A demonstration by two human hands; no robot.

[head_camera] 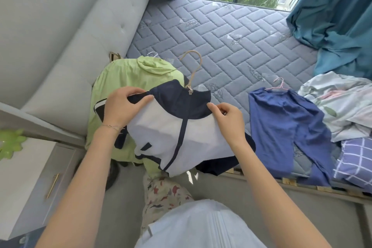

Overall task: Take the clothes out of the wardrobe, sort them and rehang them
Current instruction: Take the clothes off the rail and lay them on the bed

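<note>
I hold a white and navy zip jacket (177, 137) over the bed's near edge. It hangs on a beige hanger (193, 66) whose hook points toward the window. My left hand (122, 106) pinches the jacket's left shoulder. My right hand (227, 121) pinches its right shoulder. Under and behind it a light green hooded jacket (124, 78) lies on a clear hanger. To the right a blue garment (285, 125) on a pink hanger (278, 84) is spread on the mattress (231, 32).
A padded grey headboard (70, 26) stands on the left, with a white bedside cabinet (30, 177) below it. Crumpled floral bedding (342, 102) and a checked pillow (356, 159) lie at the right. Teal curtains (338, 16) hang by the window.
</note>
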